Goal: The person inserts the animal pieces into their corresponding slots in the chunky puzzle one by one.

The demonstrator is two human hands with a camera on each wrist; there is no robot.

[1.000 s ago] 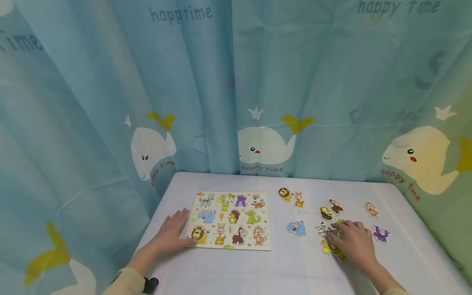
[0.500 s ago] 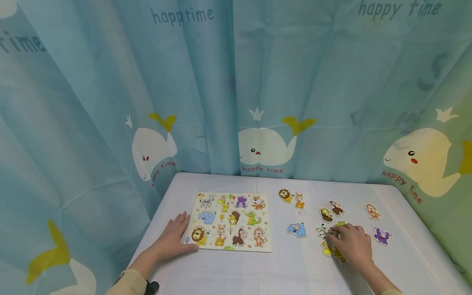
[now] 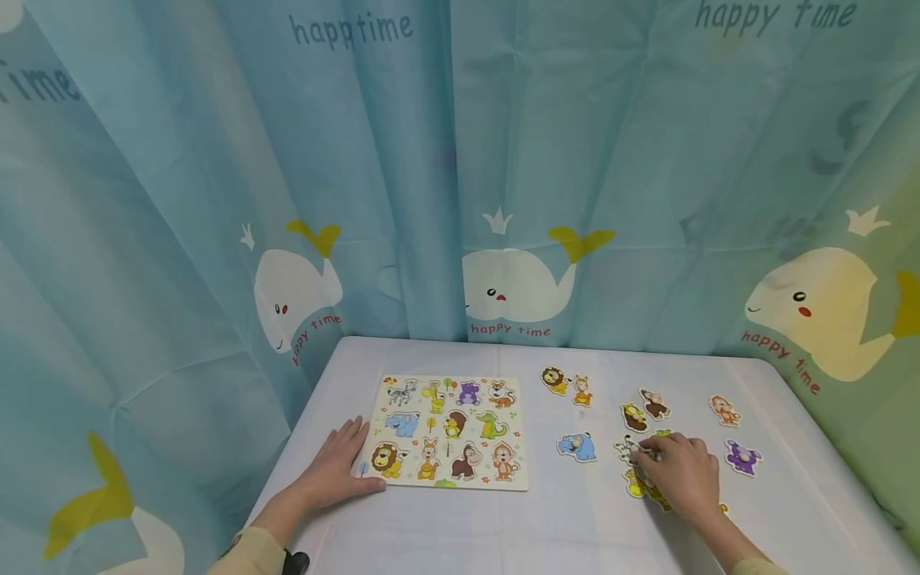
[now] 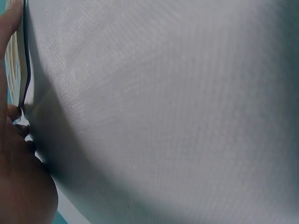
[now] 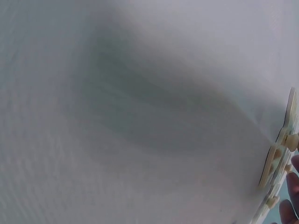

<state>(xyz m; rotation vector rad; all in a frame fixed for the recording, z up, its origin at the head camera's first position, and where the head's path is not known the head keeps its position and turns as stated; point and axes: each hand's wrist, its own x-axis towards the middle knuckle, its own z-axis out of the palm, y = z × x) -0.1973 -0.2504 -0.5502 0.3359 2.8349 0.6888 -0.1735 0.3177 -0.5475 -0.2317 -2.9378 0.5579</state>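
At the left edge of an animal puzzle board (image 3: 522,455), my left hand (image 3: 334,467) lies with fingers extended and its thumb on the near corner. In the left wrist view, the board's edge (image 4: 22,60) shows beside that hand. My right hand (image 3: 683,475) pinches a zebra puzzle piece (image 3: 625,447) by its knob with thumb and forefinger. Under and around that hand lie a giraffe piece (image 3: 634,483) and a green piece (image 3: 663,434), partly covered. In the right wrist view, wooden knobs (image 5: 292,142) stand up beside the fingertips (image 5: 293,184).
Lion (image 3: 553,380), kangaroo (image 3: 582,390) and elephant (image 3: 577,447) pieces lie right of the board. Hedgehog (image 3: 634,417) and gorilla (image 3: 655,404) pieces sit beyond my right hand, with monkey (image 3: 725,410) and purple hippo (image 3: 743,458) pieces farther right. A blue curtain (image 3: 402,200) hangs behind the table.
My right hand's thumb and forefinger have closed in on the zebra piece's knob. My left hand has slid slightly toward me along the board's edge.
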